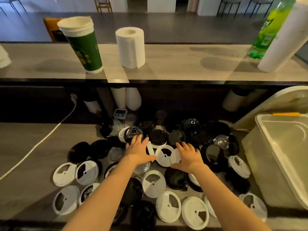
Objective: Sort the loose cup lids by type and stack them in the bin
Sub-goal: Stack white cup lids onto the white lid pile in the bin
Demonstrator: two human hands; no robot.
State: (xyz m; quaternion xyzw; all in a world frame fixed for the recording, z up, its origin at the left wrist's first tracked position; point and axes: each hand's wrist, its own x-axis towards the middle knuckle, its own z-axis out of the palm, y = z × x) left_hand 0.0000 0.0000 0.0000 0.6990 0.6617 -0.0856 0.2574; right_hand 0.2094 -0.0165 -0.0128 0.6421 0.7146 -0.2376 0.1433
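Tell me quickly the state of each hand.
Left hand: open, at a black round plastic lid.
Right hand: open, over a white round plastic lid.

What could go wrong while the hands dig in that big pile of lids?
The clear lids are hard to see among the black lids, so some might get missed. The white lids at the front edge of the counter lie close to the right forearm and could get knocked off.
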